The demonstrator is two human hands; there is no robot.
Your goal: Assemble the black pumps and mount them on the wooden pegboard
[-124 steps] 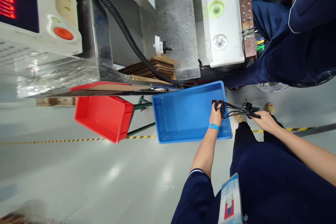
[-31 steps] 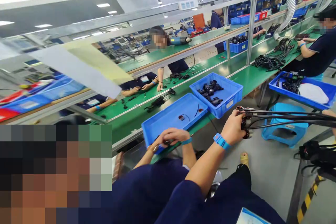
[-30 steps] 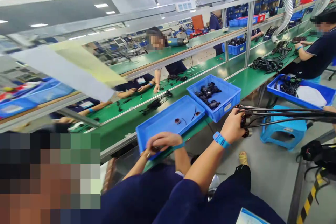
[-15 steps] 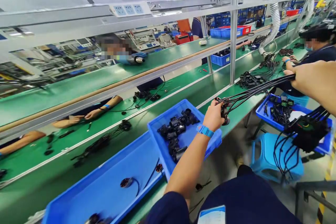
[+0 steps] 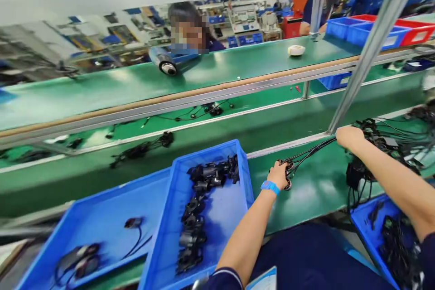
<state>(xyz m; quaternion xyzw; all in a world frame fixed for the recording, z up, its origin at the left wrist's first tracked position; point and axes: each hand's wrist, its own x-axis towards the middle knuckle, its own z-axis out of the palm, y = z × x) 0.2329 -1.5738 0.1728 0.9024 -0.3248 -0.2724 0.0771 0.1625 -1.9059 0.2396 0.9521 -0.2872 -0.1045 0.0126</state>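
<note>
My left hand [image 5: 279, 174], with a blue wristband, is closed on the small round motors [image 5: 288, 168] at one end of a black cable bundle [image 5: 311, 154]. It rests low over the green bench [image 5: 306, 190], just right of a blue bin [image 5: 220, 217]. My right hand [image 5: 348, 136] grips the other end of the same cables, further right near a metal post [image 5: 370, 45]. A black connector block [image 5: 355, 174] hangs from the bundle below my right forearm.
The blue bin holds several black motor parts [image 5: 197, 208]. A shallower blue tray [image 5: 102, 235] lies to its left with a few wired pieces. Another blue bin [image 5: 387, 235] sits low right. Cable heaps [image 5: 390, 136] cover the right bench. A person [image 5: 190, 31] sits across the line.
The view swung from the floor bins up to the bench. Both hands carried the cable bundle over and lowered it to the green bench beside the blue bin.
</note>
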